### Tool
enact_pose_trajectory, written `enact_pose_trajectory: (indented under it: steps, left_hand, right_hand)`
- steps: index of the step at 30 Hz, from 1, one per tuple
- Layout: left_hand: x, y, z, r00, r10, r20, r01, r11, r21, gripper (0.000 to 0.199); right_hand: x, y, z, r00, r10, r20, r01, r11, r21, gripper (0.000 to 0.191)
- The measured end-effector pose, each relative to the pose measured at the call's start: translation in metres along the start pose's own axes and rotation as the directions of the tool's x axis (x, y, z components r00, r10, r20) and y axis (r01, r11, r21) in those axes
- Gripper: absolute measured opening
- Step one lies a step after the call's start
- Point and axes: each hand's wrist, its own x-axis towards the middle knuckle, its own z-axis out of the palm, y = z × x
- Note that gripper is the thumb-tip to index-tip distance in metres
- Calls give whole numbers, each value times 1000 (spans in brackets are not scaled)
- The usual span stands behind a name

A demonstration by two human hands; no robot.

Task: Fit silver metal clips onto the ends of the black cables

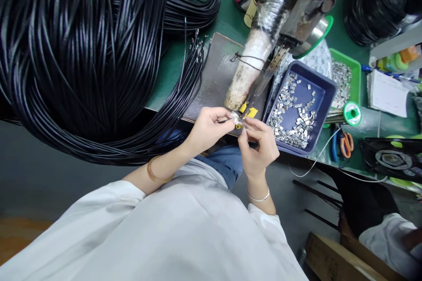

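Observation:
Close together at the bench's front edge, my two hands meet at a small shiny metal piece (236, 118). My left hand (211, 128) pinches it, with a dark wire end beside the fingertips. The fingers of my right hand (259, 145) are pressed together at the piece's right side; what they grip is too small to name. Yellow parts (252, 113) lie just behind the fingertips, below the stained tip of a wrapped hose (242, 83). To the right, a blue tray (325, 90) holds many small metal pieces.
Big black cable bundles (89, 52) fill the left, their stripped ends near a dark board (216, 68). At right are a green tray (355, 70), a solder spool (352, 113), orange-handled pliers (346, 145), a fan (392, 158) and papers (387, 92). Another person sits at lower right.

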Motion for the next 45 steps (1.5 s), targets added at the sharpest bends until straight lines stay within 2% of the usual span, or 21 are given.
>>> enact_pose_trajectory:
  steps: [11, 17, 19, 22, 26, 28, 31, 33, 35, 39, 45]
  left_hand:
    - [-1, 4, 1, 1000, -2, 7, 2, 1000, -25, 2]
    - [-2, -2, -5, 999, 12, 35, -14, 998, 62, 4]
    - [-3, -1, -5, 999, 4, 41, -7, 997, 73, 6]
    - [-6, 3, -5, 996, -31, 87, 24, 996, 84, 10]
    - [-11, 8, -5, 978, -96, 187, 81, 993, 85, 11]
    - [-14, 9, -6, 971, -91, 222, 75, 994, 81, 11]
    - [-17, 9, -7, 966, -63, 249, 33, 992, 122, 13]
    - [-18, 7, -8, 969, -58, 242, 22, 989, 147, 12]
    - [-18, 4, -9, 976, -56, 209, 29, 991, 131, 10]
    - [-16, 0, -8, 988, -34, 151, 29, 999, 37, 9]
    - [-10, -2, -6, 996, -5, 88, 0, 998, 56, 5]
  right_hand:
    - [4, -6, -5, 999, 36, 41, -37, 999, 34, 22]
    - [2, -7, -5, 998, 33, 48, -35, 998, 51, 19]
    - [3, -7, -6, 996, 71, 55, -75, 994, 76, 18]
    - [6, -8, -11, 982, 166, 85, -176, 978, 117, 16]
    - [12, -9, -20, 991, 124, 47, -126, 991, 39, 17]
    - [15, -11, -24, 988, 99, 115, -102, 995, 17, 16]
    - [16, -12, -26, 957, 100, 271, -106, 994, 8, 10]
    - [15, -12, -24, 945, 98, 313, -95, 995, -22, 8]
    - [12, -10, -21, 962, 99, 255, -90, 995, -47, 8]
    - [7, -7, -18, 991, 127, 50, -126, 992, -19, 10]
    - [4, -8, -11, 999, -31, 43, 35, 995, -95, 18]
